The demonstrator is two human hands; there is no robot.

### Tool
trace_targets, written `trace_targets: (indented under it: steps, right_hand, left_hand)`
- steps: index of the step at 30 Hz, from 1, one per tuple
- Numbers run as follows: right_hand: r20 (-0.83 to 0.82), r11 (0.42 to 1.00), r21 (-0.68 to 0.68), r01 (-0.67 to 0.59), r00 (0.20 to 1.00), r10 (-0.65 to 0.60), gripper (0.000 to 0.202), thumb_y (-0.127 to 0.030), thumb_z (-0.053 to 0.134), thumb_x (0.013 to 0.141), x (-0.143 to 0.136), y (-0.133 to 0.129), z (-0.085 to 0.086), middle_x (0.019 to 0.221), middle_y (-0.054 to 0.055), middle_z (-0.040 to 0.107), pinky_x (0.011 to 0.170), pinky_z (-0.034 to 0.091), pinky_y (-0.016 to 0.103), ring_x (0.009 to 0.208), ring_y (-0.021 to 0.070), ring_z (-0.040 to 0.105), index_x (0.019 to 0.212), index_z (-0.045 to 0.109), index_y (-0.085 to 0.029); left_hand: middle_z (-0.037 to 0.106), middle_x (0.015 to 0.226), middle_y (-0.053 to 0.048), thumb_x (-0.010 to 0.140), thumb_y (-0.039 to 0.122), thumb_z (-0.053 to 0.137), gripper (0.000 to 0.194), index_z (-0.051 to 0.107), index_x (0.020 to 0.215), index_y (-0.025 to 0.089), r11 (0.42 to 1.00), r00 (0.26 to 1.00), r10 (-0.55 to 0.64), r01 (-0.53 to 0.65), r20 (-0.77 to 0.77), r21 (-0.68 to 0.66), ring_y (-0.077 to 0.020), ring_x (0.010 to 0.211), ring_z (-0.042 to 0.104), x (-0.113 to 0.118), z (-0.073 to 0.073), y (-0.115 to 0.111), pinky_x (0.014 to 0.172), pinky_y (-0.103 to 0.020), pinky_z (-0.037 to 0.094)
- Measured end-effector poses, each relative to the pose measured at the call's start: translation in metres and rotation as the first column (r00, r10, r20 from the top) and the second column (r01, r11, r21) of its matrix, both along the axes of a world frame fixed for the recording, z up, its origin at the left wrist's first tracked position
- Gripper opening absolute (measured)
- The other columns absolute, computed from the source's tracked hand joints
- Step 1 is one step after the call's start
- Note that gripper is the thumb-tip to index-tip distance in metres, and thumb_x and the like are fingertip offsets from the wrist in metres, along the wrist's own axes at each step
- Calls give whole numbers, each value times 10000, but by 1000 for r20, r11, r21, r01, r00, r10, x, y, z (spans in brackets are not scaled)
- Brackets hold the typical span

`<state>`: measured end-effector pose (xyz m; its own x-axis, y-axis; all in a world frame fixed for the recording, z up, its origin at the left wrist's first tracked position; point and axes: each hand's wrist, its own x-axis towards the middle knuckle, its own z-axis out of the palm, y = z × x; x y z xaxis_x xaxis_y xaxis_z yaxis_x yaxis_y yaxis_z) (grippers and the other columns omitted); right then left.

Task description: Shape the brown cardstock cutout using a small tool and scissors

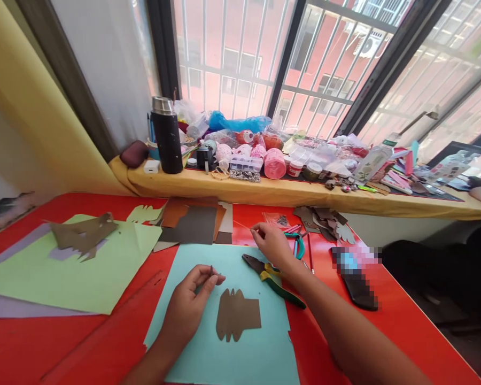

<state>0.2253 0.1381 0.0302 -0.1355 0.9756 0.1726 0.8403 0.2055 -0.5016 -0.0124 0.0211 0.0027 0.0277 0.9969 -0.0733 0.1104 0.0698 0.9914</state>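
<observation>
My left hand (196,291) is closed in a pinch over the light blue sheet (192,342), with a small dark piece (212,271) between thumb and fingers; its kind is too small to make out. My right hand (272,243) is raised above the sheet's far edge, thumb and fingertips pressed together. From them a thin pale strand (242,225) points left. On the sheet lies a flat brown leather-like cutout (236,315) with pointed tabs and a squared end. Pliers with green and yellow handles (280,291) rest beneath my right forearm.
Brown and grey sheets (192,224) are stacked beyond the blue sheet. Left of it, a brown offcut (84,235) lies on pale green paper (116,267). Scraps (320,222) and a blurred-out phone (356,283) are at right. A black thermos (166,136) stands on the cluttered sill.
</observation>
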Motion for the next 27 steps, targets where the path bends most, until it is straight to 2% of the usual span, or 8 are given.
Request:
trace_targets:
  steps: [4,11,17,23,27]
  right_hand:
    - [153,999,30,-36,988,31,194,-244,557,979,0,2,-5,954,81,776,695,400,281,842,222,689,972,749,-219]
    - [278,995,41,-87,958,72,212,-227,556,998,7,-4,-5,934,70,738,685,377,264,837,196,648,933,756,-207]
    - [313,984,37,-173,937,153,224,-188,554,1006,4,-15,-3,937,92,738,786,409,284,908,214,641,943,769,-183]
    - [307,977,42,-208,933,186,197,-170,581,991,4,-20,-3,941,96,741,804,425,294,907,221,652,948,773,-183]
    - [292,975,71,-212,939,183,183,-177,582,997,3,-29,1,1015,109,745,856,439,317,975,238,652,1015,764,-172]
  left_hand:
    - [795,1084,-68,965,518,589,271,622,943,250,1000,1000,-4,4,-6,9,-272,1117,716,0,2,-1,936,-379,542]
    - [792,1022,-57,962,505,596,269,644,938,242,1000,1000,-6,7,-23,27,-260,1068,731,2,3,-1,911,-361,567]
    - [787,980,-49,954,504,612,267,649,921,243,998,1000,-1,3,-29,61,-263,1028,745,3,4,-1,903,-369,588]
    - [785,963,-42,939,510,616,269,649,916,244,998,996,0,5,-85,62,-264,1016,747,3,4,-1,861,-350,578]
    - [780,947,-31,928,508,631,266,648,912,244,998,994,11,-4,-112,63,-253,976,744,3,4,-2,857,-345,554]
